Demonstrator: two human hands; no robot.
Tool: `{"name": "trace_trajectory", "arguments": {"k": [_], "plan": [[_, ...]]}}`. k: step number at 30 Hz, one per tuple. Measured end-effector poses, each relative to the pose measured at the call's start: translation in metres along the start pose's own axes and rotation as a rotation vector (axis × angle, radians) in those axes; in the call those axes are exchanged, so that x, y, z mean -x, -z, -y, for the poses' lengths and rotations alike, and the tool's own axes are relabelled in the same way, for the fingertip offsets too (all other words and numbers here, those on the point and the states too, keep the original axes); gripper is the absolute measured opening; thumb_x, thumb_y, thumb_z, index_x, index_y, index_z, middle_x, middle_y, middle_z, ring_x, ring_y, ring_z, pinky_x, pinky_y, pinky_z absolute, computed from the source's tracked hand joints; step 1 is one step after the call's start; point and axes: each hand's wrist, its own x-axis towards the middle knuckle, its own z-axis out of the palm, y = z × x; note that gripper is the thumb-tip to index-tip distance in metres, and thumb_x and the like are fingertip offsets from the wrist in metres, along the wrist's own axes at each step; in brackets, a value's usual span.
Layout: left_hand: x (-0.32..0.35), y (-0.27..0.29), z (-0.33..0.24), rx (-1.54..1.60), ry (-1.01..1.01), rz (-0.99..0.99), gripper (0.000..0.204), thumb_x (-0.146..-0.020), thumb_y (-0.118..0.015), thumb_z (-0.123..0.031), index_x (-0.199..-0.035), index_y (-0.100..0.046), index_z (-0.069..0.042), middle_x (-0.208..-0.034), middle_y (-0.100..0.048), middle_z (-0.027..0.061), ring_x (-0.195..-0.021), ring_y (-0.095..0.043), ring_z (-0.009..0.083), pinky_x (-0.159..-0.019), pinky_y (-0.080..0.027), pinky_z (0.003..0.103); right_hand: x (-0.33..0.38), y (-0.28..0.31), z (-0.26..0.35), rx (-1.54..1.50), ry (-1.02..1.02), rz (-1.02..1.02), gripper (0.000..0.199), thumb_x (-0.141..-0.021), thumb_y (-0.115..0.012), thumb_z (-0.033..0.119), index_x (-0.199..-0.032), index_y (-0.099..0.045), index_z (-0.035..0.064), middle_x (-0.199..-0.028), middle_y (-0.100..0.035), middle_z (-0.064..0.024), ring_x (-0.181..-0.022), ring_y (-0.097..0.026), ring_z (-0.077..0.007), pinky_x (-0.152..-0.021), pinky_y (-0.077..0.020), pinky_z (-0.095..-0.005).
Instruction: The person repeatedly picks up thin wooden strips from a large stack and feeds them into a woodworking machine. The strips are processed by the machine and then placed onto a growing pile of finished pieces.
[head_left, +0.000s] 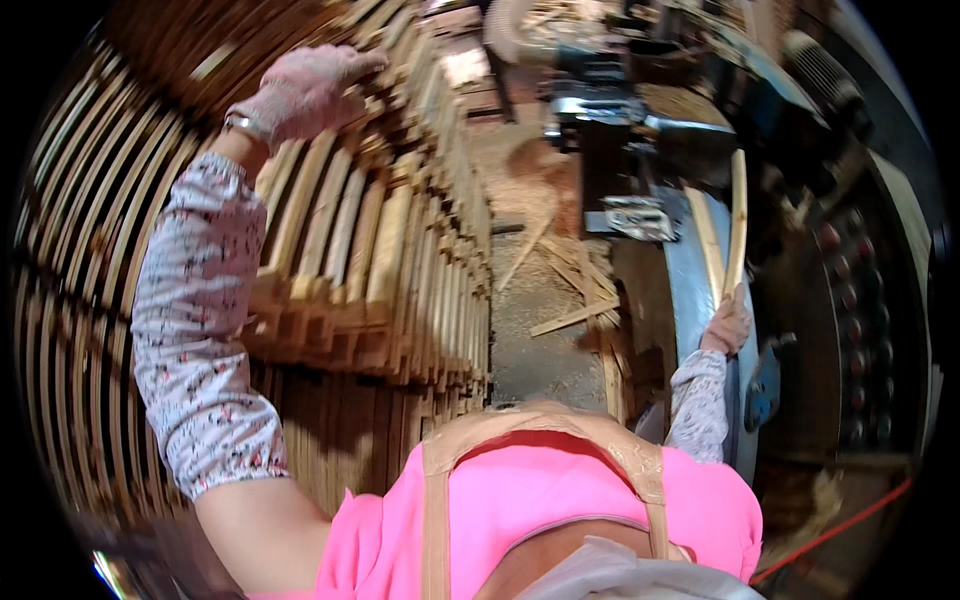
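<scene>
Here, a tall stack of wooden slats (390, 250) is seen at the left of the view, and it is taken as the landmark for all places. The left hand (305, 92), covered by a pale knitted glove, is laid on the upper part of this stack, with the fingers curled over the top slats; it appears to be closed on them, but which slat is gripped cannot be told. A patterned sleeve (200, 320) is worn on the arm, which is stretched along the left side of the stack.

Well to the right of the stack, two thin wooden strips (725, 235) are held upright by the right hand (728, 325), also gloved. The hand is closed around their lower ends, and the strips are seen to spread a little apart toward their tops. Just behind the strips, a grey metal machine surface (685, 300) is seen.

Between the stack and the right hand, a floor covered with sawdust (535, 320) is visible, and some loose wood offcuts (570, 290) are scattered on it. The two hands are kept well apart, one at each side of this floor strip.
</scene>
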Motion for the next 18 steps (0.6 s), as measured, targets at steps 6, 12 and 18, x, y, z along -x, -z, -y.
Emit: {"name": "trace_trajectory", "arguments": {"k": [6,12,18], "plan": [[0.13,-0.077,0.139,-0.062,0.548,0.226,0.065,-0.094,-0.069,-0.038,-0.153,-0.05,-0.02,-0.136,-0.067,0.0178,-0.124,-0.065,0.0366,-0.103,-0.055,0.047,0.035,0.008,-0.005,-0.106,-0.12,0.239,0.053,-0.105,-0.052,0.044,-0.147,-0.059,0.0129,-0.105,-0.069,-0.0343,-0.095,-0.065,-0.0534,-0.082,-0.0511,-0.0592],[0.289,-0.213,0.271,-0.11,0.893,0.328,0.065,-0.093,-0.07,-0.044,-0.144,-0.057,-0.006,-0.123,-0.072,0.0271,-0.112,-0.071,0.043,-0.095,-0.059,0.051,0.154,0.202,-0.073,0.438,-0.06,0.468,0.047,-0.102,-0.062,0.033,-0.146,-0.062,0.0182,-0.106,-0.072,-0.0176,-0.101,-0.066,-0.0391,-0.086,-0.0541,-0.0529],[0.323,-0.258,0.288,-0.08,1.125,0.517,0.069,-0.094,-0.059,-0.011,-0.16,-0.041,-0.012,-0.141,-0.063,0.0226,-0.13,-0.06,0.0401,-0.11,-0.05,0.048,0.213,0.266,-0.057,0.51,-0.265,0.41,0.027,-0.098,-0.062,0.034,-0.119,-0.071,0.0203,-0.132,-0.066,-0.0104,-0.114,-0.062,-0.0376,-0.095,-0.0538,-0.0481]]}}
